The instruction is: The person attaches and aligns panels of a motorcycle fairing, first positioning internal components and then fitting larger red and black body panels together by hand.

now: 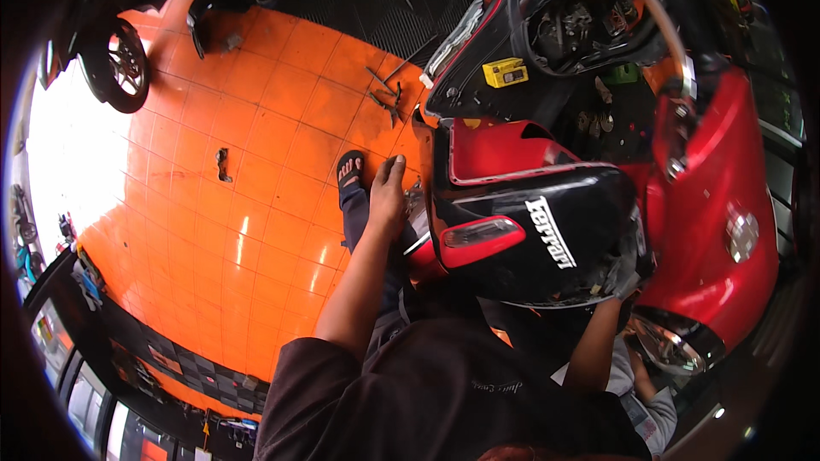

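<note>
My left hand (389, 188), fingers stretched out, is just left of a black-and-red scooter body panel (487, 201) with white lettering and a long clear lens. My right hand (622, 292) reaches to the panel's lower right edge; its fingers are hidden under or behind it. A red front fairing (709, 213) with a lamp is at the right, close beside that panel. Above the panel is the black scooter body (478, 68) with an open cavity and a yellow boxy item (504, 72) on it.
Another person's arm and grey sleeve (658, 418) show at lower right. A motorcycle wheel (120, 64) is at upper left. Tools (389, 98) and a small dark part (223, 164) lie on the orange tiled floor (188, 222). My sandalled foot (350, 171) stands beside the scooter.
</note>
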A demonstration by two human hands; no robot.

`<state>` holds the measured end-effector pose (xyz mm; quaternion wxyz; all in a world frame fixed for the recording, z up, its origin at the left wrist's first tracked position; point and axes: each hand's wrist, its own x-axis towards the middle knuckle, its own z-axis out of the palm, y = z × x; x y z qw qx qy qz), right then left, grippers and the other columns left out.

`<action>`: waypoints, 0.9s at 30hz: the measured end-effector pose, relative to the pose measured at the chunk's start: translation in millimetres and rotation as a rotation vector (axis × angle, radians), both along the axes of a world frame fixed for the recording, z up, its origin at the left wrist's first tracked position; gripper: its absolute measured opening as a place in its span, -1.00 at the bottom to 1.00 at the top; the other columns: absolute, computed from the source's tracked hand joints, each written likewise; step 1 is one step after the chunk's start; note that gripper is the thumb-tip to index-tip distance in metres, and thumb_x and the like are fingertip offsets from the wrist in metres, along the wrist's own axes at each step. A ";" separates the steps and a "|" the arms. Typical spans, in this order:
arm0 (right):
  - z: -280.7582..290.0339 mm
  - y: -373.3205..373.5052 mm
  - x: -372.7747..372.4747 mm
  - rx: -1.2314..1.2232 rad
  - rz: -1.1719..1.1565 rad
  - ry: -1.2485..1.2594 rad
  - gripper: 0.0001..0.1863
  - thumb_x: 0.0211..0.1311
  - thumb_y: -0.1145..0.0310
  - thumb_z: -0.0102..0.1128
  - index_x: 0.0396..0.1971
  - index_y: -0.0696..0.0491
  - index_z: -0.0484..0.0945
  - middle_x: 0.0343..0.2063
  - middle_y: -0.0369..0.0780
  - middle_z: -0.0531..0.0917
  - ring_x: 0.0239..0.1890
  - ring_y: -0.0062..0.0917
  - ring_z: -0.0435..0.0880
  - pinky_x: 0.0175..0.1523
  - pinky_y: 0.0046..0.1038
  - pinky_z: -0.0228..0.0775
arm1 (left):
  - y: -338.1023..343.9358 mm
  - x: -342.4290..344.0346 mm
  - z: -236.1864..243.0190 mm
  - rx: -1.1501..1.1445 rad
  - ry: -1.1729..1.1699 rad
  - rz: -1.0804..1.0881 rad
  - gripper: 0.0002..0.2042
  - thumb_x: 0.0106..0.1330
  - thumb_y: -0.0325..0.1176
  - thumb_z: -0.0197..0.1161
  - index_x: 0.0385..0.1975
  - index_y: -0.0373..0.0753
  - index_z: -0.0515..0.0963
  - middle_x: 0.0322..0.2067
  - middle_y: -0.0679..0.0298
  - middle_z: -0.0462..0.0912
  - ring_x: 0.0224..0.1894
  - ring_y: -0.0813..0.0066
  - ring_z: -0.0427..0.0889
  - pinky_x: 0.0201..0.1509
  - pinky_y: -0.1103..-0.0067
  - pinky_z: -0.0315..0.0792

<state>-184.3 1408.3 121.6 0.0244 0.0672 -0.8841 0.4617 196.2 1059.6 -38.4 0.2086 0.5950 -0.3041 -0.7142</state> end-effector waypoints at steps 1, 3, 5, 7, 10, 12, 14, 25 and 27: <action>1.8 3.6 3.9 0.019 -0.011 0.009 -0.46 0.33 0.14 -0.09 0.16 0.21 0.32 0.12 -0.02 0.43 0.11 -0.22 0.47 0.21 -0.19 0.31 | -13.7 1.2 14.6 0.395 -0.035 0.014 -0.51 0.37 0.00 0.09 0.16 -0.19 0.39 -0.15 0.15 0.59 0.00 0.32 0.55 0.07 0.52 0.40; 10.9 0.3 6.4 0.057 -0.014 0.021 -0.47 0.33 0.15 -0.09 0.16 0.21 0.32 0.12 -0.02 0.43 0.11 -0.22 0.47 0.21 -0.19 0.31 | 7.6 3.0 -52.3 0.612 0.055 -0.064 -0.30 0.23 0.26 0.10 0.23 -0.11 0.30 0.00 0.11 0.46 0.11 0.15 0.41 0.13 0.23 0.36; 15.6 -1.4 11.8 0.084 -0.012 0.033 -0.47 0.33 0.15 -0.09 0.16 0.21 0.32 0.12 -0.02 0.43 0.11 -0.22 0.47 0.22 -0.19 0.31 | 6.4 -11.9 -56.1 0.766 0.301 -0.167 -0.13 0.10 0.47 0.02 0.28 -0.07 0.23 0.25 0.07 0.24 0.27 -0.06 0.22 0.22 -0.02 0.19; 17.7 0.3 17.4 0.101 -0.015 0.039 -0.47 0.33 0.15 -0.09 0.16 0.21 0.32 0.12 -0.02 0.43 0.11 -0.22 0.47 0.22 -0.19 0.31 | 11.5 -29.9 -91.8 0.891 0.403 -0.140 -0.13 0.12 0.46 0.02 0.25 -0.16 0.26 0.23 0.07 0.32 0.22 0.01 0.31 0.24 0.01 0.19; 22.1 1.0 25.7 0.133 -0.033 0.047 -0.47 0.33 0.16 -0.09 0.16 0.21 0.32 0.12 -0.02 0.43 0.11 -0.22 0.47 0.22 -0.19 0.30 | -2.3 -51.4 -81.9 0.812 0.551 0.041 -0.25 0.20 0.32 0.10 0.18 -0.21 0.35 0.08 0.11 0.49 0.05 0.21 0.51 0.13 0.21 0.39; 21.9 0.2 25.7 0.143 -0.035 0.055 -0.48 0.33 0.16 -0.09 0.16 0.21 0.32 0.12 -0.02 0.43 0.11 -0.22 0.47 0.22 -0.19 0.30 | -1.8 -55.5 -81.8 0.796 0.600 0.159 -0.33 0.24 0.23 0.13 0.14 -0.21 0.40 0.01 0.13 0.55 -0.04 0.31 0.58 0.04 0.35 0.47; 22.9 0.0 25.4 0.147 -0.038 0.061 -0.48 0.33 0.16 -0.10 0.16 0.21 0.32 0.12 -0.02 0.43 0.11 -0.22 0.47 0.22 -0.19 0.30 | 0.2 -56.3 -81.0 0.862 0.565 0.263 -0.41 0.28 0.15 0.16 0.12 -0.20 0.43 -0.03 0.16 0.59 -0.11 0.39 0.62 -0.06 0.47 0.52; 24.9 5.3 26.7 0.151 -0.041 0.073 -0.49 0.33 0.18 -0.10 0.16 0.21 0.31 0.12 -0.02 0.43 0.11 -0.22 0.47 0.22 -0.19 0.29 | 8.5 -30.6 -85.2 0.720 0.465 0.190 -0.26 0.21 0.30 0.12 0.15 -0.26 0.41 -0.09 0.13 0.60 -0.14 0.33 0.60 -0.02 0.43 0.49; 25.6 7.1 28.6 0.156 -0.048 0.076 -0.49 0.33 0.19 -0.10 0.16 0.21 0.31 0.12 -0.02 0.43 0.11 -0.22 0.46 0.22 -0.19 0.28 | 3.8 -39.5 -76.2 0.722 0.440 0.218 -0.30 0.22 0.26 0.14 0.11 -0.26 0.43 -0.14 0.15 0.60 -0.19 0.35 0.60 -0.08 0.44 0.51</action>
